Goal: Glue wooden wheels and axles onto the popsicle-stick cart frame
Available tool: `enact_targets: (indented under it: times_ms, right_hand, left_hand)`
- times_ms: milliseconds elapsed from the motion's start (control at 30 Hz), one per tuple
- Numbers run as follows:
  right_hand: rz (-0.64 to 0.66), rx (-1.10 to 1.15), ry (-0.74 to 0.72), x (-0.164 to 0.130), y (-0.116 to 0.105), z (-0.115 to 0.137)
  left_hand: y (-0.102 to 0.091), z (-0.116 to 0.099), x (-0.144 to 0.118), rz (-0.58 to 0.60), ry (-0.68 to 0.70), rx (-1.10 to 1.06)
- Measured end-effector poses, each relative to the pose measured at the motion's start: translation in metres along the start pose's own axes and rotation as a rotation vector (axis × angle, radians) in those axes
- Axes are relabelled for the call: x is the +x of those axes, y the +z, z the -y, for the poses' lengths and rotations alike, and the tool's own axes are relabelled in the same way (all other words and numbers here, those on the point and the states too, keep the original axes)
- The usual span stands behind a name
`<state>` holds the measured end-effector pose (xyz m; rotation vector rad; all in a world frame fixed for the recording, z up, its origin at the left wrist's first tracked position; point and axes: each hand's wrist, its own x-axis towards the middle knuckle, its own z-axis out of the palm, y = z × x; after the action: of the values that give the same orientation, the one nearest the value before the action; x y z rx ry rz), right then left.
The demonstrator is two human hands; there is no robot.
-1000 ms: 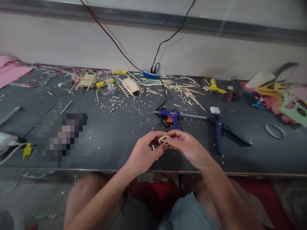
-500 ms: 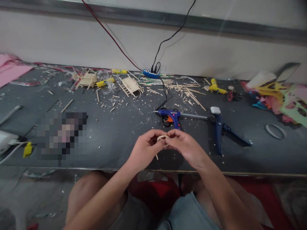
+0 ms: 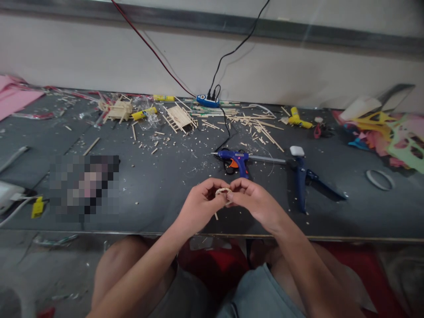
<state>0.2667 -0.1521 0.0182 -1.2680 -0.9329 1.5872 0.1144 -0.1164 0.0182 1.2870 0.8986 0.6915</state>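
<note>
Over the near tabletop (image 3: 159, 194), left hand (image 3: 200, 207) and right hand (image 3: 255, 204) together pinched a small wooden ring (image 3: 222, 192); blue glue gun (image 3: 233, 157) lay just beyond.

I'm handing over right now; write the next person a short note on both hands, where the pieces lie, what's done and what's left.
Left hand and right hand: both pinch one small pale round wooden piece, held just above the near edge of the dark grey table.
Blue hot glue gun: lying on the table just beyond the hands, plugged in, red light on.
Loose thin wooden sticks: scattered further back; two small stick-built frames lie at back left.
Done: the round piece is gripped.
Left: it is joined to nothing visible; the frames lie apart from it.
</note>
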Motion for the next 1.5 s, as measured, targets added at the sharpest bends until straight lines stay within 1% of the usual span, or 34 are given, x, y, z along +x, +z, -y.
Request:
enact_targets:
  times_ms: [133,267,500,700,833,1033,1333,1500]
  right_hand:
    - [0.018,-0.035,-0.006,-0.003,0.001,0.002]
    - [0.027,-0.043,-0.027,-0.005,0.001,0.004]
    - [-0.003,-0.069,-0.042,-0.004,0.000,0.003]
    - [0.031,-0.042,-0.030,-0.004,0.001,0.003]
    - [0.029,-0.134,-0.039,-0.005,0.000,0.005]
    - [-0.020,-0.303,-0.083,-0.006,0.001,0.005]
    - [-0.104,-0.354,-0.155,-0.008,0.012,0.005]
    - [-0.131,-0.378,-0.141,-0.008,0.015,0.006]
  left_hand:
    - [-0.001,0.000,0.000,0.012,-0.010,0.009]
    - [-0.001,0.000,0.000,0.032,-0.018,-0.038]
    - [-0.001,0.001,-0.001,0.036,0.000,-0.112]
    - [-0.005,-0.002,-0.001,0.063,-0.004,-0.090]
    - [-0.006,-0.004,-0.001,0.050,-0.018,-0.047]
    - [-0.006,-0.003,0.001,0.045,-0.040,0.005]
    - [-0.004,-0.005,0.004,0.000,-0.039,0.032]
    - [-0.004,-0.004,0.005,-0.021,-0.033,0.046]
